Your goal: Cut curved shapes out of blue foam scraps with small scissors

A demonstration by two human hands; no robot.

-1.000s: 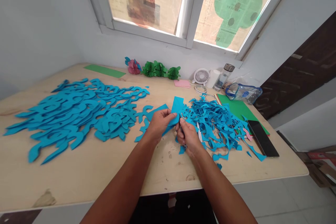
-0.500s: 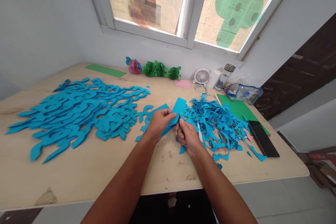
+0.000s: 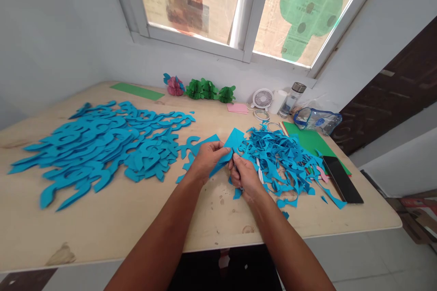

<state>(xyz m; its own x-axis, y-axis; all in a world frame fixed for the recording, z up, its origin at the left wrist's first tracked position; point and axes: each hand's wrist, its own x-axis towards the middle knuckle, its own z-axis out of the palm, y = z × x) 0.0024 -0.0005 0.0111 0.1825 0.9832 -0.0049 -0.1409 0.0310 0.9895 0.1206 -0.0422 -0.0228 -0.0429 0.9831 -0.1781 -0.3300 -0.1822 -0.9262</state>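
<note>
My left hand (image 3: 209,160) pinches a piece of blue paper (image 3: 235,138) between thumb and fingers. Close against it on the right, my right hand (image 3: 244,173) is closed around scissors (image 3: 236,168); mostly my fingers hide them, and only dark bits show at the paper's edge. Beneath and beside my left hand lies more blue paper (image 3: 208,142). To the right of my right hand spreads a heap of blue paper scraps (image 3: 273,150). Farther left are piles of curved blue paper cut-outs (image 3: 99,136) and a smaller stack of cut-outs (image 3: 152,157).
At the right lie a black phone (image 3: 342,179) and green sheets (image 3: 305,138). Along the wall stand a small fan (image 3: 262,98), a bottle (image 3: 292,100), a clear pouch (image 3: 319,120) and green paper ornaments (image 3: 201,89). A green strip (image 3: 137,91) lies at the back left.
The upper end of the held blue paper has tilted slightly down and to the right. Both hands stay in nearly the same place.
</note>
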